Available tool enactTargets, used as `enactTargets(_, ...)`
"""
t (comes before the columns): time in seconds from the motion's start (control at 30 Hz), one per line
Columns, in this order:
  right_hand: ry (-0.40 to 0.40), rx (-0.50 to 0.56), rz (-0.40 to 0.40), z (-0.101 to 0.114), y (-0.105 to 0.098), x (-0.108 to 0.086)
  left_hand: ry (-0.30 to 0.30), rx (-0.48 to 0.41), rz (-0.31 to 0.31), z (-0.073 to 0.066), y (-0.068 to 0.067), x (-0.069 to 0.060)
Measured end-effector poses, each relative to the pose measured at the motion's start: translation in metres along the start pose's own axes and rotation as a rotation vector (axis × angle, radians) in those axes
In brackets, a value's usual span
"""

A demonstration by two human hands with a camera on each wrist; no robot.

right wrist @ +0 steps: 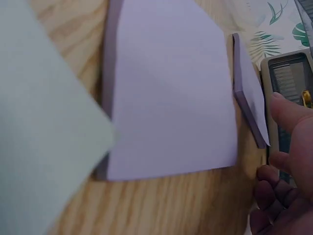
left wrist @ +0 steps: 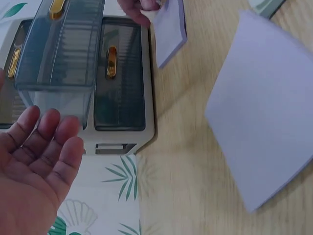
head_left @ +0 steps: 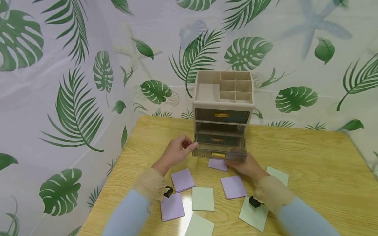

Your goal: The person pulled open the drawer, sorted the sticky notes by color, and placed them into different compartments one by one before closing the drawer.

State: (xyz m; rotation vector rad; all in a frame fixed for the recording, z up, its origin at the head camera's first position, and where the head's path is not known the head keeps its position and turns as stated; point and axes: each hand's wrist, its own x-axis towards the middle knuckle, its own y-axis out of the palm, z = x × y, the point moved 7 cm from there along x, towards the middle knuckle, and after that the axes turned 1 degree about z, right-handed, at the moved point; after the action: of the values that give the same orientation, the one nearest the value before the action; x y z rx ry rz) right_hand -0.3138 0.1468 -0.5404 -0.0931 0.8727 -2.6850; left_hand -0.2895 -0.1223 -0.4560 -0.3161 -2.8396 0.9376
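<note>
A beige desk organizer (head_left: 223,104) stands at the back of the table, its middle drawer (head_left: 219,154) pulled out. This drawer is see-through grey with a gold handle; the top and bottom drawers are closed. My left hand (head_left: 177,151) is by the drawer's left front corner, fingers relaxed, and in the left wrist view its fingertips (left wrist: 68,128) are close against the drawer's side. My right hand (head_left: 246,165) is at the right, partly hidden under the drawer. Its fingers are loosely bent before the bottom drawer, near a purple notepad (right wrist: 249,90), with nothing seen in them.
Several purple pads (head_left: 233,187) and pale green pads (head_left: 202,199) lie spread over the wooden table (head_left: 310,170) in front of the organizer. The organizer's top has open compartments (head_left: 208,91). A leaf-patterned cloth (head_left: 159,59) hangs behind and to the left.
</note>
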Motion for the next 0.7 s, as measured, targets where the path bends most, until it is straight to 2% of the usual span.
enactTargets(0.23,-0.018,0.052,-0.033,-0.001,0.003,0.004,0.03,0.002,-0.001,-0.006,0.011,-0.008)
enactTargets(0.43,-0.014,0.027,-0.039,-0.004,0.006,0.005,0.012,0.002,-0.025,-0.002,0.013,-0.01)
enactTargets(0.7,-0.018,-0.038,-0.043,-0.009,0.003,0.004,0.022,0.026,-0.037,-0.003,0.013,-0.01)
